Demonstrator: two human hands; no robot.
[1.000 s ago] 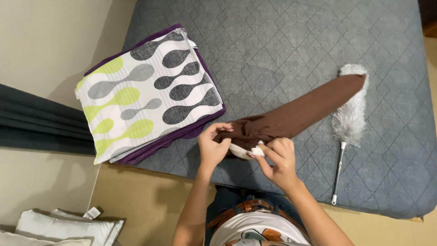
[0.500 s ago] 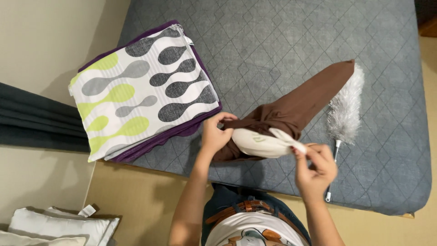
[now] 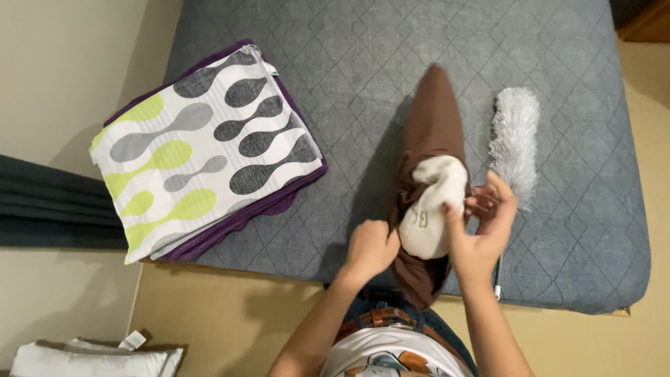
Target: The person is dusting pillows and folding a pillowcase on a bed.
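Note:
A long brown fabric cover lies on the grey quilted mattress, pointing away from me. A cream pillow bulges out of its near end. My left hand grips the brown cover's open edge at the mattress's front. My right hand holds the right side of the cream pillow, fingers curled round it.
A white fluffy duster lies just right of the brown cover, its thin handle partly hidden behind my right hand. A folded patterned blanket with purple trim sits on the mattress's left corner. White pillows lie on the floor at lower left.
The brown cover has swung from lying diagonally to pointing straight away from me. The cream pillow has come further out of it, and my right hand has moved onto the pillow.

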